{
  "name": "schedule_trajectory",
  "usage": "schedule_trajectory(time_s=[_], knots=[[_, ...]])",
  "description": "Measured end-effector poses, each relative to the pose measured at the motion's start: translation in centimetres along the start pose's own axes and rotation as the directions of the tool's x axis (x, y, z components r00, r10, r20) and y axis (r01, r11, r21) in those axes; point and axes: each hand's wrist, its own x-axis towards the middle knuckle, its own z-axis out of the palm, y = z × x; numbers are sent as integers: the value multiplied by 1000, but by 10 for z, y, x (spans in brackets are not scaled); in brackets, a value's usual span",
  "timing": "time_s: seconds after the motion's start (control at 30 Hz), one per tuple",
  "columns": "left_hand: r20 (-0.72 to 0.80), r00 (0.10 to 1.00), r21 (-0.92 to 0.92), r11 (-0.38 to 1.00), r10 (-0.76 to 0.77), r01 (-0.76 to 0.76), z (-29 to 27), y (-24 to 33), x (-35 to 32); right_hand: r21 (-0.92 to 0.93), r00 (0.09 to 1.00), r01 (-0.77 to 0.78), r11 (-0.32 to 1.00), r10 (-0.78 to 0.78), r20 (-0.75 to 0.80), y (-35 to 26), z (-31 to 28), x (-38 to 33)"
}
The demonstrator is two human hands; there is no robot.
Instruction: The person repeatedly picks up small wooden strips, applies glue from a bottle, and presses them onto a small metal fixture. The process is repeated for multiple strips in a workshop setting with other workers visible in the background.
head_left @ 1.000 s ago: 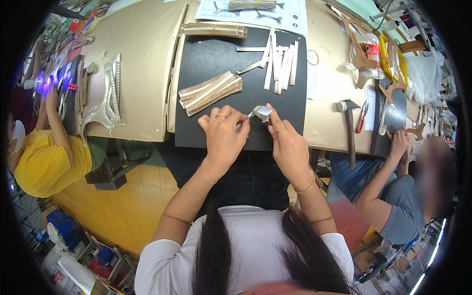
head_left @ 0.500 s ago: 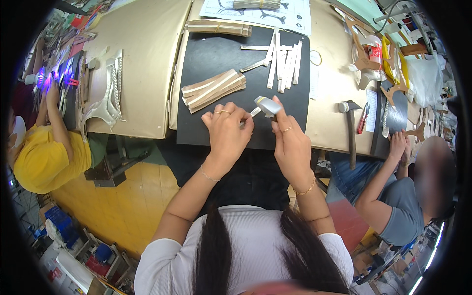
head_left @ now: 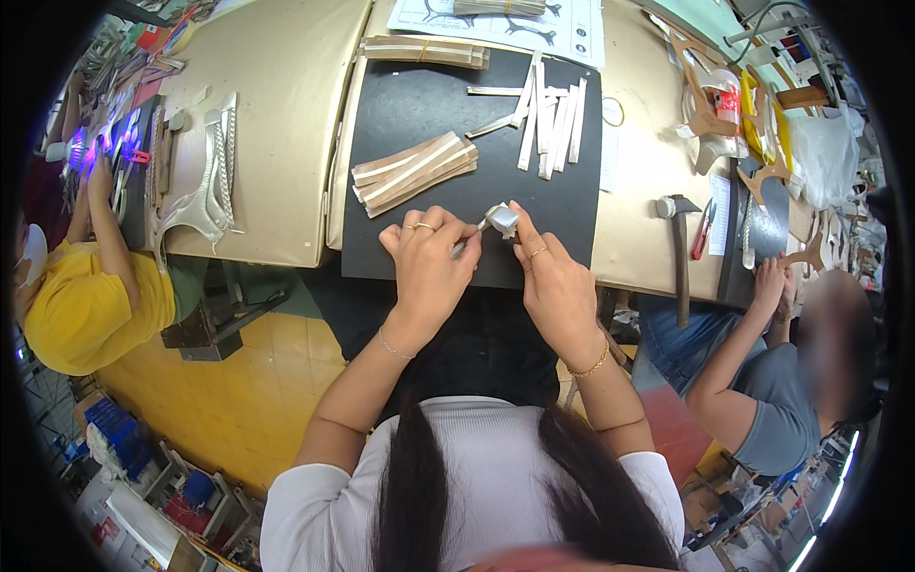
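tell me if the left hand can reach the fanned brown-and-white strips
Probably yes: the brown-and-white strips lie just beyond the left hand on the black mat, nothing visible between, though it seems busy pinching a narrow pale strip.

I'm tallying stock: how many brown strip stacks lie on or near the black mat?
3: a fanned stack on the mat, a banded bundle at its far edge, a cropped bundle on the printed sheet. Others may be hidden.
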Motion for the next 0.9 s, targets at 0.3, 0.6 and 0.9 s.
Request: schedule_trajectory(time_s=[0.3, 0.6, 0.9], knots=[[8, 1000, 7, 1000, 6, -6, 1, 1, 1, 153, 991, 82, 985, -64, -119, -8, -6, -4], [-34, 999, 23, 999, 38, -37, 3, 1, -2, 104, 989, 85, 991, -72, -126, -4, 1, -4], [19, 1000, -42, 999, -6, 7, -11, -7, -9, -12, 999, 51, 999, -51, 0, -3, 3, -5]])
